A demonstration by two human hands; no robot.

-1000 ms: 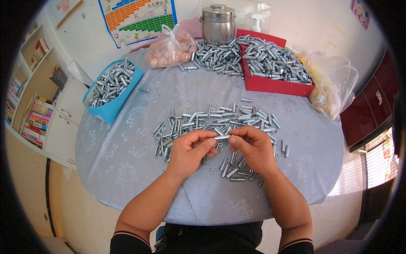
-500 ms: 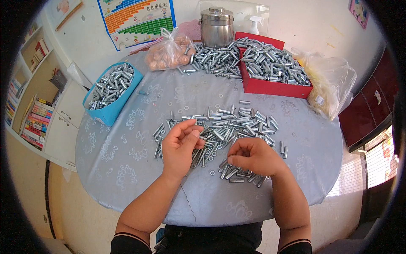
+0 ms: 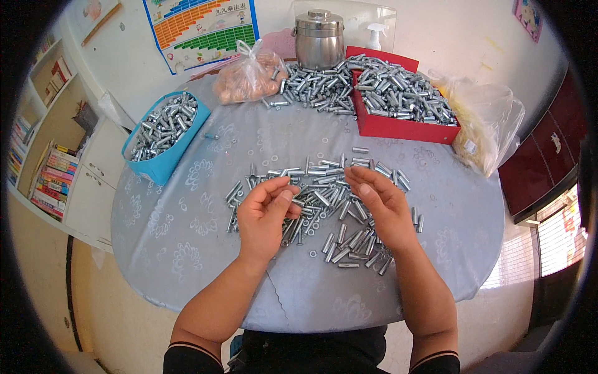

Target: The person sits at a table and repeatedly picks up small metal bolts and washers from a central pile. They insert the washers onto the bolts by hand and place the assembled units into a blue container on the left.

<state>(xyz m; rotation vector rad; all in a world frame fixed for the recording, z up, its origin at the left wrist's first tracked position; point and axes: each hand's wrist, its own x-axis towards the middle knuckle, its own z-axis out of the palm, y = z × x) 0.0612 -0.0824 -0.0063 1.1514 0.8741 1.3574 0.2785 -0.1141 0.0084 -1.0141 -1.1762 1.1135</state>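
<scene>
Broadly, a round table [image 3: 187,249] under a grey patterned cloth. Far side: red tray [image 3: 398,128] heaped with metal sleeves, steel pot [image 3: 319,38], two plastic bags; blue bin [image 3: 163,163] of more sleeves to the left. Mid-table, a loose scatter of sleeves [image 3: 330,199], a few small washers among them. Left hand [image 3: 265,215] half curled over the scatter, thumb near fingertips; whether it pinches one, cannot tell. Right hand [image 3: 383,202] open, palm partly up, holding nothing visible. Sleeves look stiff, smooth, light singly, apt to roll; best pinched mid-barrel.
</scene>
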